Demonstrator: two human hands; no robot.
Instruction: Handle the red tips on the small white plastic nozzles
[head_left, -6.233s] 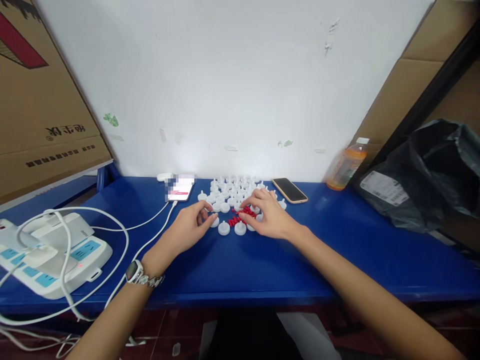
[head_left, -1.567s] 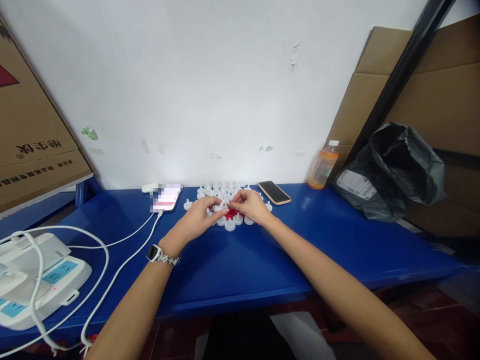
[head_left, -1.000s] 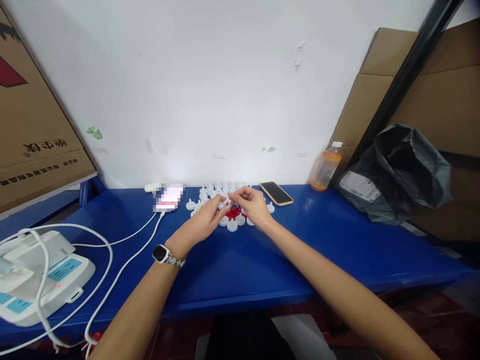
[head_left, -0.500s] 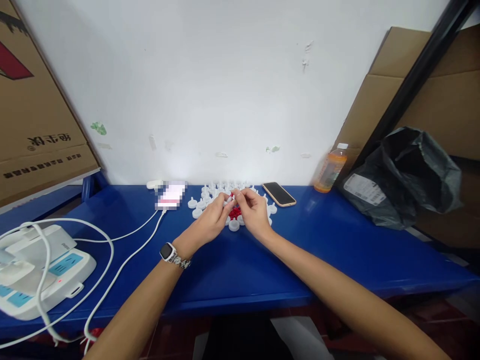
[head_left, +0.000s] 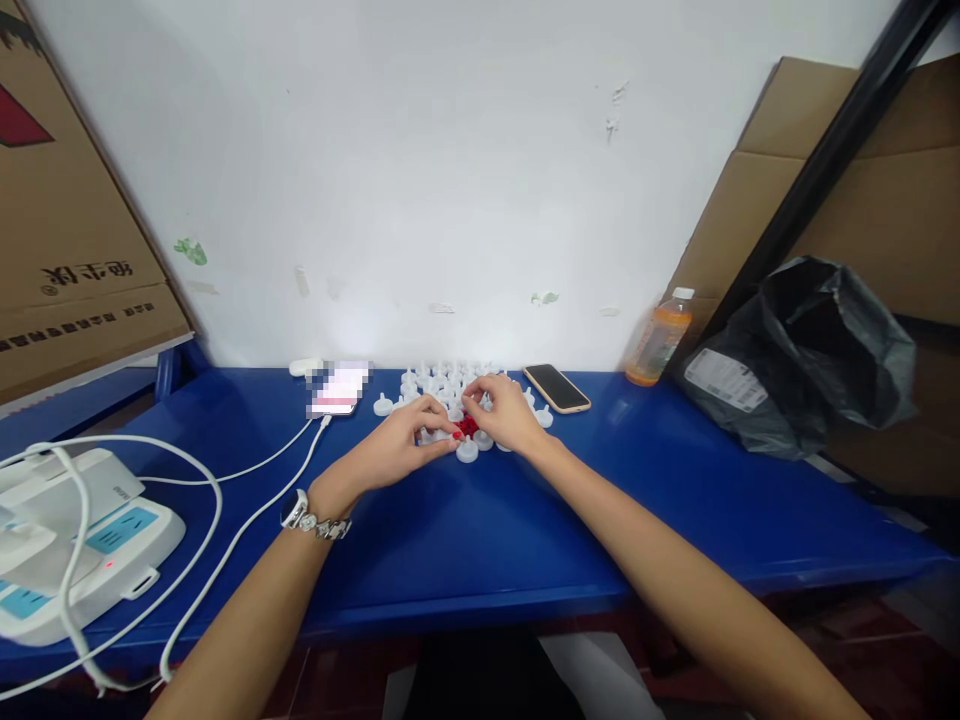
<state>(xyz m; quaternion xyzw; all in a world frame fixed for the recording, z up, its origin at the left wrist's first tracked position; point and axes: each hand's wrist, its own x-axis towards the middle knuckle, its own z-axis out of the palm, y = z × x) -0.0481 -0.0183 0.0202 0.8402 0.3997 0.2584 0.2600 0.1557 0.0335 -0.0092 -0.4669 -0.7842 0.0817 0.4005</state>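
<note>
My left hand (head_left: 401, 440) is low over the table, thumb and forefinger closed on a small red piece (head_left: 457, 436). My right hand (head_left: 511, 412) curves over the group of white plastic caps, its thumb and forefinger drawn together. Whatever the right fingertips hold, if anything, is too small to make out. Between the hands lies a pile of tiny red pieces (head_left: 469, 425). Around it stand several white caps with thin upright spouts, one white cap (head_left: 467, 452) in front and another cap (head_left: 383, 405) at the left. The hands partly cover the group.
A phone (head_left: 557, 387) lies right of the caps; a blurred, cabled device (head_left: 337, 388) lies left. At the far left is a power strip (head_left: 127, 560) with looping white cables. An orange drink bottle (head_left: 660, 338) and a dark plastic bag (head_left: 795, 360) stand right on the blue table (head_left: 480, 550).
My hands were together over the caps and have parted. The left moved down and left to the red pile and pinches a red piece; the right stays over the caps.
</note>
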